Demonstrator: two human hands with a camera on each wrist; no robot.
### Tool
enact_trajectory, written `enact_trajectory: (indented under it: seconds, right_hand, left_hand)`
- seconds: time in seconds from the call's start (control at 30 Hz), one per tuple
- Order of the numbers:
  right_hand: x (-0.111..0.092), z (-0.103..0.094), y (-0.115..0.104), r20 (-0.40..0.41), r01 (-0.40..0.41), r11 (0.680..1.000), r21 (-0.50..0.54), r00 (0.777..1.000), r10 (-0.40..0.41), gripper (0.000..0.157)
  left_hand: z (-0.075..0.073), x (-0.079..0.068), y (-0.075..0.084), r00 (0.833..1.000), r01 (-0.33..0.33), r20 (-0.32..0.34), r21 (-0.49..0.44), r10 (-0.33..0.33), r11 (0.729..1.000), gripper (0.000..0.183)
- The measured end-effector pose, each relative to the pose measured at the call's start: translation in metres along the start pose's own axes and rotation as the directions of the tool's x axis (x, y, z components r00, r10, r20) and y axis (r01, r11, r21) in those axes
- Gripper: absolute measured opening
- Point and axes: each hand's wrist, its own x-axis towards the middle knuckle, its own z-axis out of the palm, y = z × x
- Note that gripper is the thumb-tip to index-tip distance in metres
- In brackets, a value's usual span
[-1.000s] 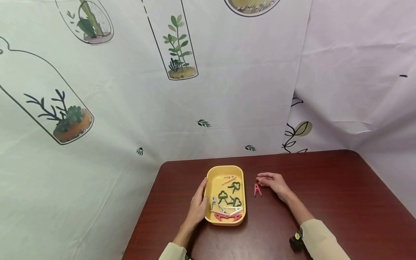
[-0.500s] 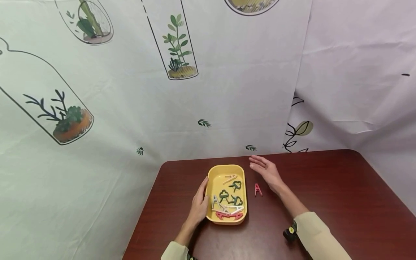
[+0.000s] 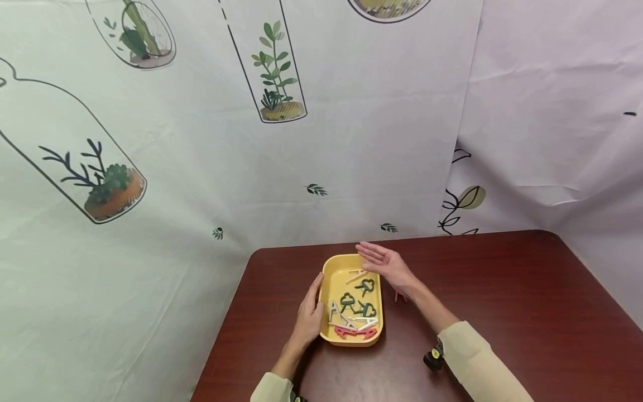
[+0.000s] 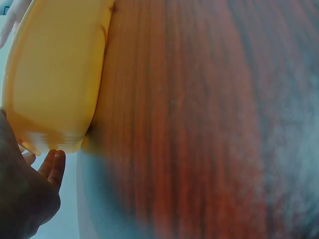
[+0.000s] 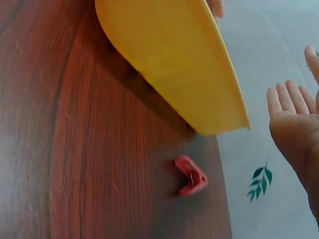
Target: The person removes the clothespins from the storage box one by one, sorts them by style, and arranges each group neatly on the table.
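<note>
A yellow tray (image 3: pixel 332 283) sits near the middle of the table, with small plastic clips in it. Along its left side, my left hand (image 3: pixel 307 317) holds the wall and rim. Inside lie a peach clip (image 3: pixel 353 278), dark green clips (image 3: pixel 347 302), white clips (image 3: pixel 334 314) and red clips (image 3: pixel 345 333). Over the tray's far right corner hovers my right hand (image 3: pixel 385 264), fingers straight, holding nothing and overlapping the peach clip in the head view. One V-shaped red clip (image 5: pixel 193 178) lies on the table just right of the tray, partly hidden under my right forearm in the head view.
The dark red wooden table (image 3: pixel 502 312) extends to both sides, its far edge against a pale backdrop (image 3: pixel 351 167) printed with plants. A black wrist camera (image 3: pixel 433 357) hangs beneath the right sleeve.
My right hand has moved away from the red clip on the table, first farther back, then left over the tray's corner, its fingers spreading straight. The left hand stays at the tray.
</note>
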Motion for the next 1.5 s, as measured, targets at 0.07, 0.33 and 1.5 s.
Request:
enact_trajectory:
  seconds: [0.07, 0.33, 1.5]
  right_hand:
    - [0.001, 0.005, 0.002, 0.052, -0.013, 1.000, -0.012, 0.999, 0.013, 0.066]
    - [0.001, 0.025, 0.015, 0.268, -0.140, 0.984, -0.107, 0.949, 0.164, 0.050]
    - [0.005, 0.060, 0.039, 0.598, -0.249, 0.885, -0.393, 0.662, 0.452, 0.029]
  left_hand:
    - [0.000, 0.000, 0.000, 1.000, 0.005, 0.000, -0.005, -0.005, 1.000, 0.070]
    - [-0.004, -0.001, 0.022, 1.000, 0.009, -0.009, -0.040, -0.009, 0.999, 0.066]
    - [0.002, -0.002, 0.011, 0.998, -0.042, -0.046, -0.017, 0.041, 0.999, 0.067]
